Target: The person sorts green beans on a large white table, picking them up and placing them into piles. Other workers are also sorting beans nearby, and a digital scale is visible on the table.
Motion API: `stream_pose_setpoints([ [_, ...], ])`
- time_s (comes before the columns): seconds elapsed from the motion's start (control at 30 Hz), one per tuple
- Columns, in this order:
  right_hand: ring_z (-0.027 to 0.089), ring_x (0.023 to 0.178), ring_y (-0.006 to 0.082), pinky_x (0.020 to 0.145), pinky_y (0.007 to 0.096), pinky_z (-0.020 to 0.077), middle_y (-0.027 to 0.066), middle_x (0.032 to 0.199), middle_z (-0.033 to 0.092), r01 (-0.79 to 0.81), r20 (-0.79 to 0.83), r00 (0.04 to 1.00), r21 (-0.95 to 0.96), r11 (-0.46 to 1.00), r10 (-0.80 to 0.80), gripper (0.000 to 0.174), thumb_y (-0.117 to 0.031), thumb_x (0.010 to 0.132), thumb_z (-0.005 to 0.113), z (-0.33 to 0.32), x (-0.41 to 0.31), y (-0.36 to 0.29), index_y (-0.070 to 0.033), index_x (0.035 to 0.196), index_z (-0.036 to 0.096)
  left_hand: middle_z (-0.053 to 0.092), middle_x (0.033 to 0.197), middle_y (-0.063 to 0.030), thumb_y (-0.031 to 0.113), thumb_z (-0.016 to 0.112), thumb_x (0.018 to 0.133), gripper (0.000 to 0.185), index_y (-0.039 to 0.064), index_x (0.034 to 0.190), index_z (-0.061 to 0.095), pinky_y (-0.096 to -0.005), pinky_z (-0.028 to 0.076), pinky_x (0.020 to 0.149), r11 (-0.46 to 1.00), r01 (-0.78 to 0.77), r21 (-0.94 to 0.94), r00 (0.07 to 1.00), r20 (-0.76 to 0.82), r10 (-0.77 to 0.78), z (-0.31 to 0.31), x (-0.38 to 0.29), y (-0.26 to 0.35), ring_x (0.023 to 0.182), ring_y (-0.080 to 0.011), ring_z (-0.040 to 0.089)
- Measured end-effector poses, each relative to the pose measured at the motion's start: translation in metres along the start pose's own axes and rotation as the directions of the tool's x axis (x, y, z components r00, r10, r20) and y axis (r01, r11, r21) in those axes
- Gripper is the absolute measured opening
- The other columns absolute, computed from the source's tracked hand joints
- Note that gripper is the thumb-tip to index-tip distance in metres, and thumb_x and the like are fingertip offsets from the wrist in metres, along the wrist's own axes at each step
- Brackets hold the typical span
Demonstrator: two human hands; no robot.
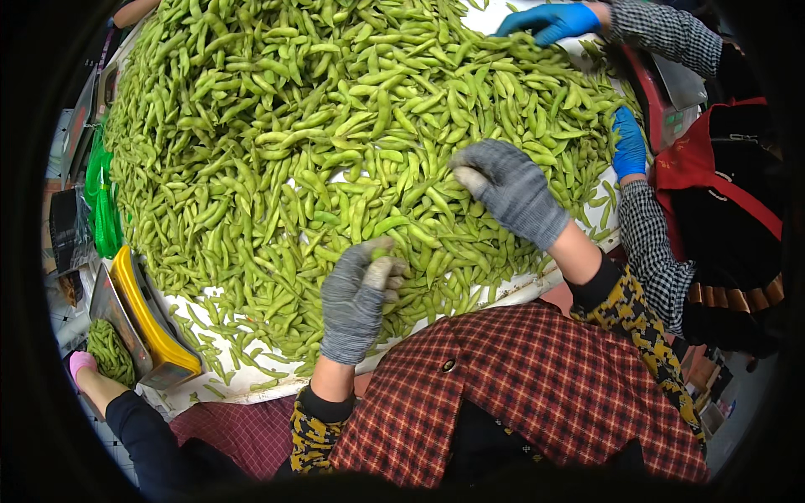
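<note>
A wide heap of green soybean pods [277, 157] covers the white table [251, 380] before me. In a grey knit glove with pale fingertips, my left hand [361, 302] is over the near side of the heap. A bit of green pod [379, 253] shows between its thumb and fingers. My right hand [512, 188], gloved alike, hovers or rests at the heap's right part with its fingers curled down. Its palm side is hidden, so whether it holds a pod cannot be told.
At right, a co-worker's blue-gloved hands [553, 22] touch the pods beside a red scale [651, 100]. On the left stand a yellow scale [154, 314] and green mesh bags [102, 195]. Another person's pink-gloved hand [82, 364] is by a bag of pods [110, 352].
</note>
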State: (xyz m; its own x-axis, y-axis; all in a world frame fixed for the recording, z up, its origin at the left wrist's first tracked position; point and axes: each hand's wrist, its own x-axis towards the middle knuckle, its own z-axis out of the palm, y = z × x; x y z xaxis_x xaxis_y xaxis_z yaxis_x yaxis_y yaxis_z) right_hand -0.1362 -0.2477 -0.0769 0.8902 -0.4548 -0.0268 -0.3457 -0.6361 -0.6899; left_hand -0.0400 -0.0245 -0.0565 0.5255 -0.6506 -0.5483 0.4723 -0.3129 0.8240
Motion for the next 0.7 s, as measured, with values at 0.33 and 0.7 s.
stream_pose_setpoints([
  [0.33, 0.056, 0.09, 0.024, 0.079, 0.0392, 0.0426, 0.0087, 0.092, 0.059, 0.222, 0.522, 0.851, -0.446, 0.867, 0.051, 0.023, -0.03, 0.077, 0.061, -0.006, 0.021, -0.008, -0.009, 0.085, 0.065, 0.061, 0.095, -0.017, 0.017, 0.051, 0.088, 0.026, -0.002, 0.107, 0.049, -0.0283, 0.052, 0.069, 0.957, -0.209, -0.2, 0.975, -0.118, 0.188, -0.009, 0.001, -0.007, 0.076, -0.0186, 0.062],
  [0.7, 0.057, 0.085, 0.0131, 0.078, 0.0275, 0.047, 0.0032, 0.093, 0.059, -0.183, 0.205, 0.978, 0.775, 0.605, 0.033, 0.016, -0.017, 0.083, 0.059, -0.038, -0.016, -0.022, -0.006, 0.096, 0.06, 0.062, 0.092, -0.0117, 0.012, 0.058, 0.084, 0.037, -0.003, 0.117, 0.048, -0.0276, 0.049, 0.077, 0.963, -0.26, -0.074, 0.965, 0.014, 0.262, 0.008, 0.01, 0.004, 0.085, -0.0161, 0.06],
])
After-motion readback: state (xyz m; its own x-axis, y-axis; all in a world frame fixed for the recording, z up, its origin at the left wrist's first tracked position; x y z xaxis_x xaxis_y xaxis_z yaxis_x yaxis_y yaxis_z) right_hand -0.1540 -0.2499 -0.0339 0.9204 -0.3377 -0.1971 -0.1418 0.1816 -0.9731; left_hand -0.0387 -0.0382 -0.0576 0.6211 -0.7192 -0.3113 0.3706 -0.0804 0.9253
